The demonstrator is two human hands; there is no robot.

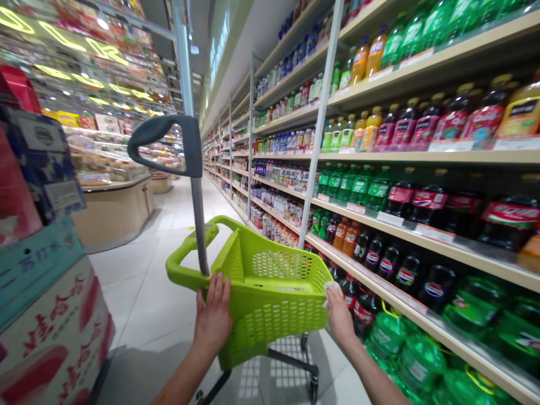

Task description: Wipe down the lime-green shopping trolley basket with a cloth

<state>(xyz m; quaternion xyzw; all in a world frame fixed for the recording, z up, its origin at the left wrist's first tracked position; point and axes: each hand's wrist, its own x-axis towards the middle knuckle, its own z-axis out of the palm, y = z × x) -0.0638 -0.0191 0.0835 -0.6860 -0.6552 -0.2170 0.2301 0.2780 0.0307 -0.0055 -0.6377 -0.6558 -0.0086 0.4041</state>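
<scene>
1. My right hand [341,316] is clamped on a white cloth [330,291], pressing it to the right-hand end of the basket rim on the green cart [282,312].
2. My left hand [215,312] lies on the near edge of the basket, by the foot of the grey pole [198,225]; its fingers are close together, the thumb apart. I cannot tell whether it grips or only rests.
3. The cart stands on the tiled floor [162,281], between the drink shelves [426,154] on my right and the stacked boxes [46,337] on my left.
4. To work this contact well, I judge the left hand should brace the basket, since wheels could let it roll. I'd hold the cloth flat, follow the rim's curve with even, light pressure, and mind the holes in the wall, where cloth might snag.
5. My count: two hands, one cloth, one cart, one pole, one loop handle [147,143] at the pole.
6. I count four dark bottles [406,275] with a round logo facing out; the other bottles overlap too much for a sure total.
</scene>
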